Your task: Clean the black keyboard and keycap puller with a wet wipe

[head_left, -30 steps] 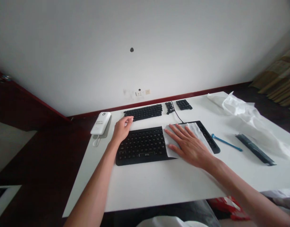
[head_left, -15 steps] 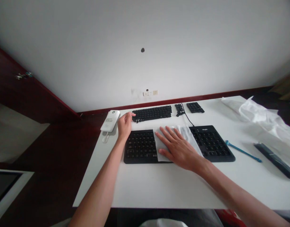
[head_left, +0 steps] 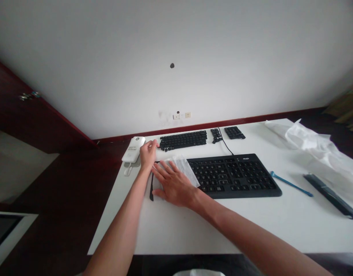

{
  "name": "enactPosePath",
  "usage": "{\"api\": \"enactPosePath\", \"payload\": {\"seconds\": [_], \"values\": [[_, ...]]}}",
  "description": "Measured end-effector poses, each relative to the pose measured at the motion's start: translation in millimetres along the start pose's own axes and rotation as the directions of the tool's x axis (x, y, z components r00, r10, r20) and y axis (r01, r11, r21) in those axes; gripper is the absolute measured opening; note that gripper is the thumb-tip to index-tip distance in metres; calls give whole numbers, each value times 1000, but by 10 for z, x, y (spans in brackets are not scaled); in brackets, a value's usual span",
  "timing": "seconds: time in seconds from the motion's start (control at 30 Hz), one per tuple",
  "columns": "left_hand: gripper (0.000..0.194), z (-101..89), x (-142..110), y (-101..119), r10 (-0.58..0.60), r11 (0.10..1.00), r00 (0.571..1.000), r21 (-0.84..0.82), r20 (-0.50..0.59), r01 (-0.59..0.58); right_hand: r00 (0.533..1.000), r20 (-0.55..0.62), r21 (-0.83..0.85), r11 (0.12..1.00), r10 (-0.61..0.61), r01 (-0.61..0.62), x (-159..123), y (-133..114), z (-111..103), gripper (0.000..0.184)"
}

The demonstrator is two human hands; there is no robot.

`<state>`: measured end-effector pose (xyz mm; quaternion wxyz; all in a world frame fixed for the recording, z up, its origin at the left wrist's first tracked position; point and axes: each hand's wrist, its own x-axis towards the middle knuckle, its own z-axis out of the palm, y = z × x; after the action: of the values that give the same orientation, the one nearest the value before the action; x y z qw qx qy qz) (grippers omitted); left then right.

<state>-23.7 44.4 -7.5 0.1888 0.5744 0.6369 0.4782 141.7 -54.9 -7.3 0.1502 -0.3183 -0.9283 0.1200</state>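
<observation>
A black keyboard [head_left: 231, 174] lies on the white table [head_left: 211, 226]. My right hand [head_left: 173, 183] lies flat with fingers spread on a white cloth [head_left: 184, 168] that covers the keyboard's left end. My left hand [head_left: 148, 153] rests at the keyboard's far left corner, fingers curled against its edge, between the keyboard and a white power bank [head_left: 133, 149].
Rows of loose black keycaps [head_left: 183, 139] and two smaller groups lie behind the keyboard, with a black cable beside them. A blue tool [head_left: 290, 184], a black strip [head_left: 330, 195] and crumpled white plastic wrap [head_left: 314, 143] lie at the right. The table's left edge is near my left arm.
My right hand has slid the white cloth leftward along the keyboard, from its right part to its left end. My left hand stayed at the keyboard's far left corner.
</observation>
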Motion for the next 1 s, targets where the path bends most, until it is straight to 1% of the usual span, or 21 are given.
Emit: {"api": "enactPosePath", "payload": {"seconds": [0.1,0.2,0.27,0.33,0.47,0.57,0.73,1.0], "values": [[42,-94,13,-16,78,977,997,199,-7,-76,999,17,19,999,-28,28,-36,28,-13,79],[35,-157,19,-27,147,925,984,337,104,-174,996,41,35,997,-76,74,-117,131,-44,79],[30,-180,22,-29,169,901,969,371,180,-226,992,61,50,993,-110,107,-187,236,-79,78],[26,-191,25,-26,165,883,959,398,229,-247,988,72,66,989,-133,129,-273,364,-132,78],[24,-190,19,-4,137,856,955,454,262,-247,992,43,57,992,-119,116,-456,612,-278,74],[23,-175,3,14,129,839,955,483,267,-248,992,28,55,992,-119,118,-537,711,-364,69],[18,-154,-16,22,89,826,962,521,259,-217,994,37,63,993,-101,99,-537,723,-385,66],[16,-165,-10,21,68,803,968,562,243,-198,994,32,93,991,-100,96,-530,730,-387,66]]}}
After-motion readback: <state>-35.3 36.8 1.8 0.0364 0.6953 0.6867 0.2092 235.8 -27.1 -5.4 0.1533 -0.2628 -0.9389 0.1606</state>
